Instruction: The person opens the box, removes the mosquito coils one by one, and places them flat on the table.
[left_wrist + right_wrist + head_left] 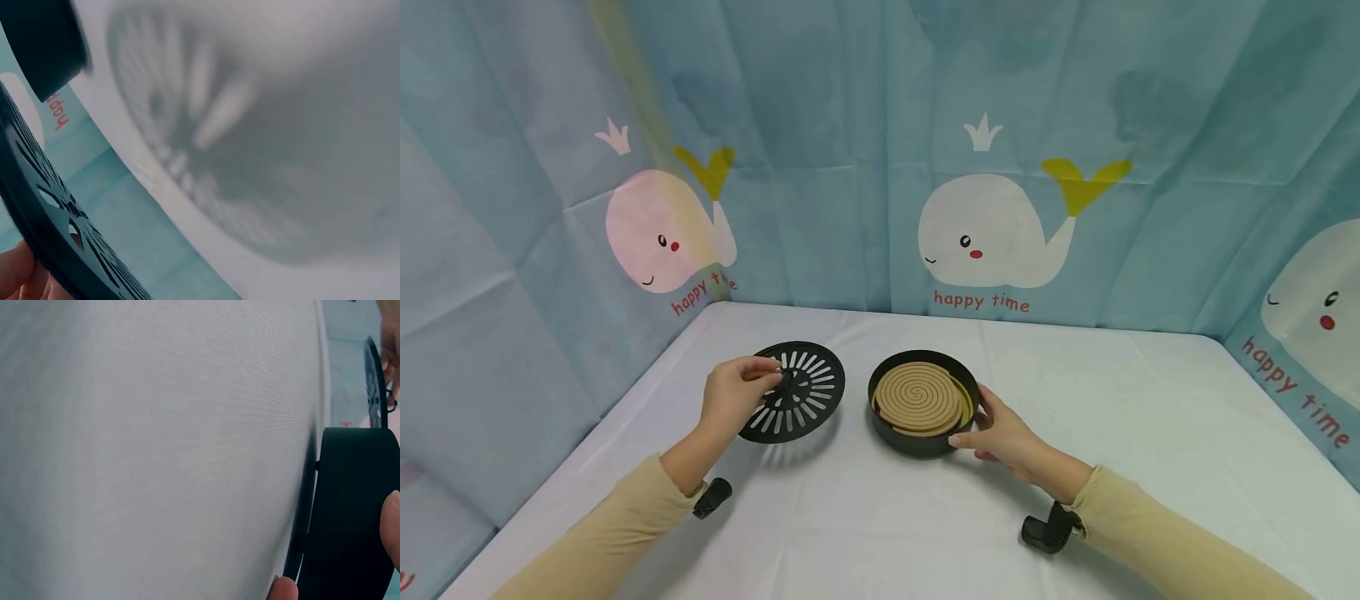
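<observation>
My left hand (730,404) pinches the small handle at the middle of a round black slotted lid (808,408). The lid hangs tilted above the table, and its striped shadow falls on the cloth in the left wrist view. To its right stands a shallow round black tin (917,447) with a tan spiral mosquito coil (917,396) inside. Something yellow shows under the coil's right edge. My right hand (1011,437) grips the tin's right side, thumb at the front. In the right wrist view, the tin's dark wall (350,506) has small feet underneath.
A white cloth (865,533) covers the table. Blue curtains (820,167) printed with whales hang behind it and at both sides. Black devices are strapped at the left wrist (712,497) and the right wrist (1047,531).
</observation>
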Tool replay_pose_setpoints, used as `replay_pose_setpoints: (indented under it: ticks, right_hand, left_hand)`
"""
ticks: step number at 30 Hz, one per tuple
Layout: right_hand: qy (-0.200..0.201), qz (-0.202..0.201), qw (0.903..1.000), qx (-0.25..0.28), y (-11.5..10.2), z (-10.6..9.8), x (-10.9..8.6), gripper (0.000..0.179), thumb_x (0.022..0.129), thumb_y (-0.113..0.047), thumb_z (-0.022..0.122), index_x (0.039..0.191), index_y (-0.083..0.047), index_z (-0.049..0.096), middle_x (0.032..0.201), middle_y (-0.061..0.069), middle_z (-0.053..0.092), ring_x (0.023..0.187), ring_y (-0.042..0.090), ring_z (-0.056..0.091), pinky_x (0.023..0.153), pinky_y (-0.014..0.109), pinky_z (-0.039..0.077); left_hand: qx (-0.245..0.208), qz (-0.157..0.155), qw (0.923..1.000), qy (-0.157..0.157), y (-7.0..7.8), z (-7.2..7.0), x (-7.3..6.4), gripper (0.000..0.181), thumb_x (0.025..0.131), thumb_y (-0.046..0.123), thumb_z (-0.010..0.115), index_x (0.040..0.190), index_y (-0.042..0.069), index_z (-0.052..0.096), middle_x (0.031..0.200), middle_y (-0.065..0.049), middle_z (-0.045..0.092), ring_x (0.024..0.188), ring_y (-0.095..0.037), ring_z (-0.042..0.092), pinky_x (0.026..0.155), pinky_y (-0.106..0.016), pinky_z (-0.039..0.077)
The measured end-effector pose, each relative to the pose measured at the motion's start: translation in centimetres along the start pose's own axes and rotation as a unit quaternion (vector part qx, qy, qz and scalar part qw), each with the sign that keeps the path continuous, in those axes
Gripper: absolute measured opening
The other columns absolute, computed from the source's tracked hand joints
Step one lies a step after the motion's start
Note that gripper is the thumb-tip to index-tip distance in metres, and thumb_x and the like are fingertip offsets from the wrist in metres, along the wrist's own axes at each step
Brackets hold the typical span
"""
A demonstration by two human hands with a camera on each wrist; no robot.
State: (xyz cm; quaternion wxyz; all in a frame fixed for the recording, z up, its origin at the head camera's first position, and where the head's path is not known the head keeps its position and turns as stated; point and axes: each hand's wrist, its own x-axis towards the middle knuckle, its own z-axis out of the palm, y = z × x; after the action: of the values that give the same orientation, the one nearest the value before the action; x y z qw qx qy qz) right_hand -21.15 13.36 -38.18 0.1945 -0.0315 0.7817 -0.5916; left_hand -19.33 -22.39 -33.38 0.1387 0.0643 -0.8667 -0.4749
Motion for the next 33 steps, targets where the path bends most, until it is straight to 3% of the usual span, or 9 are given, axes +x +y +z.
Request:
replay_pose_setpoints:
  ticks: [16, 22, 33]
  right_hand:
    - [-0.007, -0.002, 1.0000, 0.001, 0.1, 0.0, -0.2, 0.109, 0.081, -0.012, 0.081, 0.158, -0.014, 0.003, 0.161, 0.017, 0.006, 0.144, 0.039, 0.018, 0.089, 0.049, 0.049]
    - [-0.009, -0.002, 0.9999, 0.004, 0.2, -0.1, -0.2, 0.109, 0.081, -0.012, 0.080, 0.158, -0.014, 0.002, 0.162, 0.017, 0.003, 0.144, 0.039, 0.015, 0.091, 0.051, 0.047]
    - [-0.007, 0.002, 1.0000, 0.004, 0.2, -0.1, 0.2, 0.108, 0.082, -0.013, 0.080, 0.158, -0.015, 0.003, 0.162, 0.015, 0.004, 0.144, 0.038, 0.016, 0.089, 0.047, 0.049]
  left_hand:
    - [-0.010, -0.055, 0.9984, -0.006, -2.1, -1.4, 0.8, 0.024, 0.093, 0.006, 0.066, 0.113, -0.008, 0.067, 0.094, -0.008, 0.073, 0.076, -0.007, 0.062, 0.061, -0.023, 0.054]
    - [-0.001, -0.058, 0.9983, -0.003, -2.8, -1.9, 1.6, 0.026, 0.093, 0.005, 0.065, 0.115, -0.009, 0.065, 0.091, -0.008, 0.073, 0.074, -0.008, 0.062, 0.058, -0.022, 0.052]
    - [-0.016, -0.097, 0.9950, -0.018, -4.0, -2.4, 2.9, 0.029, 0.095, 0.008, 0.064, 0.119, -0.008, 0.063, 0.082, 0.006, 0.069, 0.075, -0.006, 0.061, 0.063, -0.026, 0.054]
